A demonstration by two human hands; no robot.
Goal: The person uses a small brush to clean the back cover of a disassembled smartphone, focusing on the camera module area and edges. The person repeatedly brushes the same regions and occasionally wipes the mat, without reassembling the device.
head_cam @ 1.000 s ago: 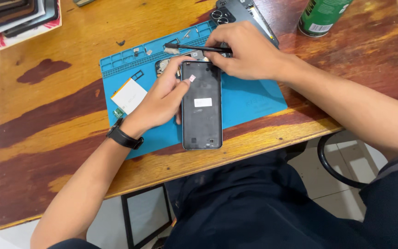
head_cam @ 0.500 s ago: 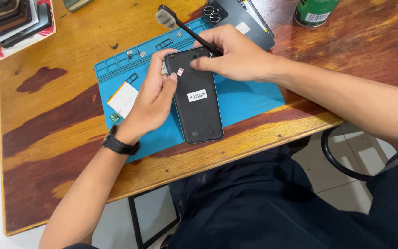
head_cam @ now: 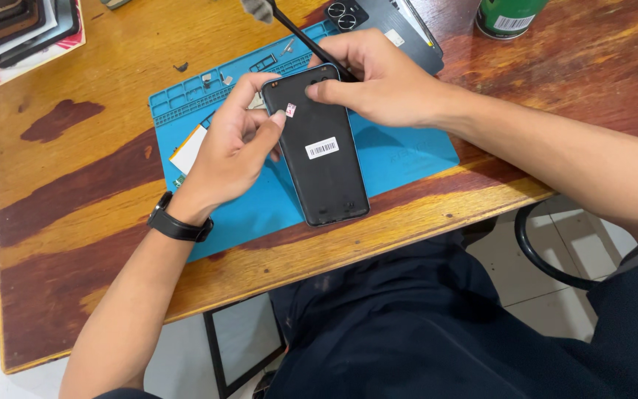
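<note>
Risk first: we judge the phone [head_cam: 320,148] could slip or twist, since it's only pinched near its top while its lower end reaches toward the table [head_cam: 75,185] edge. The brush [head_cam: 300,33], wedged under our right hand [head_cam: 385,85], could also flick the small loose parts [head_cam: 215,77] off the blue mat [head_cam: 400,151]. Our left hand [head_cam: 234,151] curls closed on the phone's left edge; the right's fingers press its top. Phone lies back-up on the mat: black, matte, white sticker mid-back, tiny pink tab near top.
</note>
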